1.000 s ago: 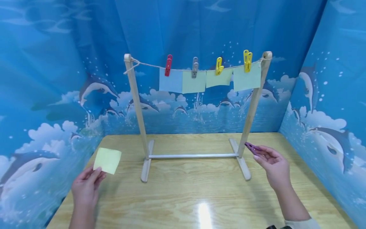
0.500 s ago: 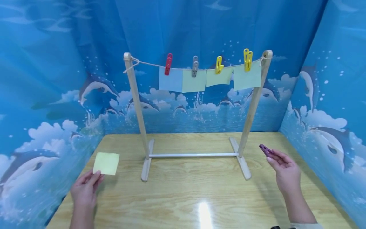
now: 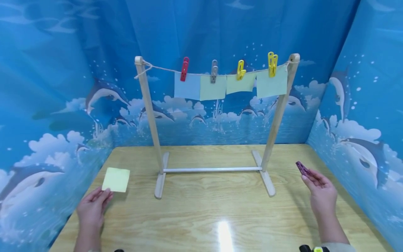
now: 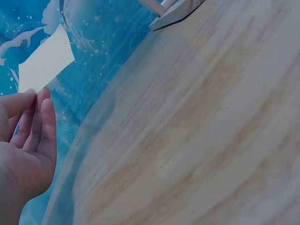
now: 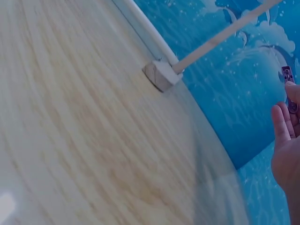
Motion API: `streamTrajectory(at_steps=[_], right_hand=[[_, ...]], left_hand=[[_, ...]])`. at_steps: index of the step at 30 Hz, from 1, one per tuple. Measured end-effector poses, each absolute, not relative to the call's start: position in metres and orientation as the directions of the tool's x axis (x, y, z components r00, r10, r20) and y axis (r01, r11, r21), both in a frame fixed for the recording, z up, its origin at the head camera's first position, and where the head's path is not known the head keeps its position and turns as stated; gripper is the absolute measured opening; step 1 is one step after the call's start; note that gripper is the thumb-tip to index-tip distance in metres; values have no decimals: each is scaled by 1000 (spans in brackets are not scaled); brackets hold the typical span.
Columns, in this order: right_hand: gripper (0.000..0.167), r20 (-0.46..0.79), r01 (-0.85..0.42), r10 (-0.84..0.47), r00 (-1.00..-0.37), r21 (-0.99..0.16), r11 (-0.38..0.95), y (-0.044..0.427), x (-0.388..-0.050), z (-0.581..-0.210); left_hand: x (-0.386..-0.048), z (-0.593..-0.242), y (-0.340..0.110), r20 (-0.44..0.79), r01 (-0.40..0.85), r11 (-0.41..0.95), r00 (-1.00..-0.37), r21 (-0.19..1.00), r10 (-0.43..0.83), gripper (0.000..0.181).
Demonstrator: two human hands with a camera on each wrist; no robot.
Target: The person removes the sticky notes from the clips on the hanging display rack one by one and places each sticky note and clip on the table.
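Observation:
My left hand (image 3: 92, 206) pinches a pale yellow square of paper (image 3: 115, 180) by its lower left corner, held up over the left side of the table. The same paper (image 4: 47, 61) shows in the left wrist view, between thumb and fingers. On the right, my right hand (image 3: 322, 192) holds a purple clothespin (image 3: 302, 168) by one end, its other end pointing up and left. Between the hands stands a wooden frame with a string (image 3: 163, 68). From it hang a blue paper (image 3: 187, 87), two pale green papers and a yellowish one, each under a clothespin.
The frame's left post (image 3: 149, 105) and right post (image 3: 275, 122) stand on flat feet joined by a white bar (image 3: 211, 169). A blue dolphin-printed curtain (image 3: 201, 35) encloses the wooden table (image 3: 189, 217) at the back and sides.
My right hand has moved right, away from the frame's right post, carrying the purple clothespin. The left hand has stayed nearly in place, and its paper has turned slightly and sunk a little.

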State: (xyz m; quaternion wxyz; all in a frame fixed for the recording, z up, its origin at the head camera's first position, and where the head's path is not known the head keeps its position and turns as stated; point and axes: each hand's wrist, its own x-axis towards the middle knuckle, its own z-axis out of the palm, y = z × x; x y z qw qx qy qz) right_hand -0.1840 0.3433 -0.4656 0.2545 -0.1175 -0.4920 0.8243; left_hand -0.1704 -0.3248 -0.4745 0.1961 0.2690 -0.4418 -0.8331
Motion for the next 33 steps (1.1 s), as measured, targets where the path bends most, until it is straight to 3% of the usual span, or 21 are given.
streamTrajectory(at_steps=[14,23,33], right_hand=[[33,-21,-146,578,-816,-959,-241,363,-191,-487],[32,-20,-64,542,-840,-989,-135,378,-196,-499],[29,-36,8,562,-827,-999,-54,392,-199,-507]], left_hand=[[-187,-486,-332,-247,13,-439,-812,898,-529,29],[-194,-495,-337,-237,-19,-397,-828,917,-509,29],[-208,-494,-333,-250,-49,-394,-843,918,-476,31]])
